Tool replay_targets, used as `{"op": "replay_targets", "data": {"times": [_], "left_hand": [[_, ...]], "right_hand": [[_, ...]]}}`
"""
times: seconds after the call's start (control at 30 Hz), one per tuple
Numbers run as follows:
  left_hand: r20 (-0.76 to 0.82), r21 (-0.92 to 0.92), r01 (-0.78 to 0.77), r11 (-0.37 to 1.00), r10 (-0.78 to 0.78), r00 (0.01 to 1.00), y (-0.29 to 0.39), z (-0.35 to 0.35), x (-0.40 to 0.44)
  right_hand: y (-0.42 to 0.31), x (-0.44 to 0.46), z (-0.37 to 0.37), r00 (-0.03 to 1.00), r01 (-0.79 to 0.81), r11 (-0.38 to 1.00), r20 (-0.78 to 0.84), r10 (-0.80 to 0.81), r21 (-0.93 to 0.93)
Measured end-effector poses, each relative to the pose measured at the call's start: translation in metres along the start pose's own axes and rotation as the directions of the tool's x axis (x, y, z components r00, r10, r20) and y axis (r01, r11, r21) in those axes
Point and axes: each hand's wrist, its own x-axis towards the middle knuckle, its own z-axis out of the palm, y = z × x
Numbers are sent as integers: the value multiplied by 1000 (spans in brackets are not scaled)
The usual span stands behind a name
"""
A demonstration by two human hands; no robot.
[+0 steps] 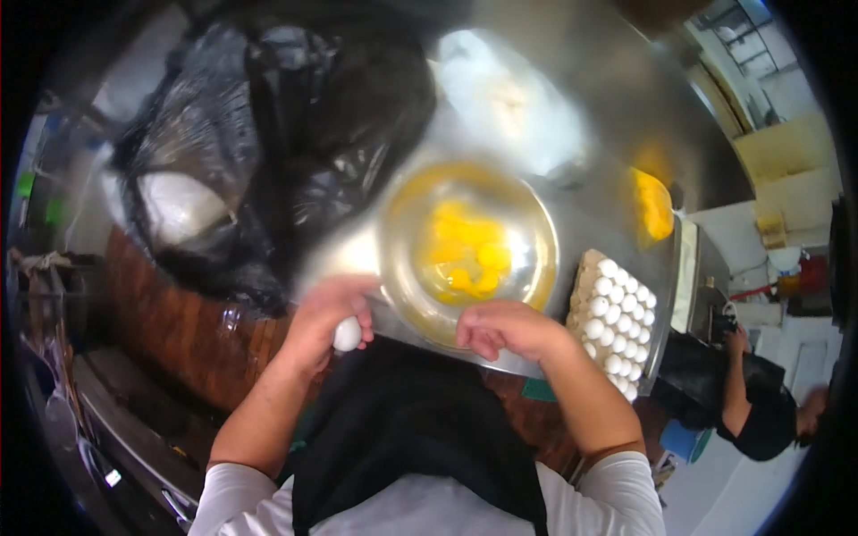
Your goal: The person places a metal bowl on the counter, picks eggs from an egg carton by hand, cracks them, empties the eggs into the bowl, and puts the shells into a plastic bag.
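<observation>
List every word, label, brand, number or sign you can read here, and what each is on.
No readable text.
Metal bowl, egg tray, black plastic bag: no lettering visible.
Small bright patch, lower left: too small to tell whether it bears writing.

Vivid yellow yolks (pixel 465 279) brighten a silver bowl (pixel 399 246), with white eggs (pixel 613 314) dotting a beige carton (pixel 584 279) at its four o'clock and a black bag (pixel 335 125) at ten.

Reddish-brown floor (pixel 183 299) below a shiny metal worktable (pixel 597 210), pale wall (pixel 795 195) at right.
</observation>
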Motion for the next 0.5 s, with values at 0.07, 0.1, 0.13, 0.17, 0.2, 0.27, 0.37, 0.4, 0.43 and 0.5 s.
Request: {"op": "replay_targets", "data": {"times": [0.07, 0.1, 0.13, 0.17, 0.2, 0.27, 0.37, 0.4, 0.43, 0.5], "left_hand": [[-18, 62, -79, 995, 80, 997, 20, -6, -12], [-13, 54, -166, 985, 167, 986, 27, -11, -17], [-10, 48, -251, 967, 252, 968, 34, -17, -24], [-30, 60, -302, 951, 304, 952, 45, -21, -33], [-34, 49, -381, 923, 382, 923, 51, -28, -41], [-75, 56, -479, 876, 482, 873, 65, -35, -59], [-148, 11, -571, 821, 566, 811, 71, -46, -82], [-172, 2, -589, 808, 580, 796, 71, -48, -87], [-181, 14, -606, 795, 598, 781, 71, -47, -92], [-210, 33, -599, 800, 591, 779, 69, -49, -98]], "right_hand": [[-6, 13, 12, 992, -10, 976, 126, -17, 215], [-10, 20, 19, 981, -32, 949, 192, -30, 315], [-15, 30, 29, 977, -42, 946, 213, -29, 322], [-20, 42, 41, 972, -52, 943, 234, -28, 328], [-24, 54, 55, 967, -65, 940, 253, -23, 335], [-28, 80, 83, 964, -93, 966, 264, 27, 242], [-31, 116, 142, 968, -107, 991, 218, 122, -79], [-26, 134, 158, 960, -112, 970, 228, 161, -215], [-17, 153, 174, 947, -56, 924, 274, 169, -377], [10, 182, 192, 931, 158, 808, 358, 69, -567]]}}
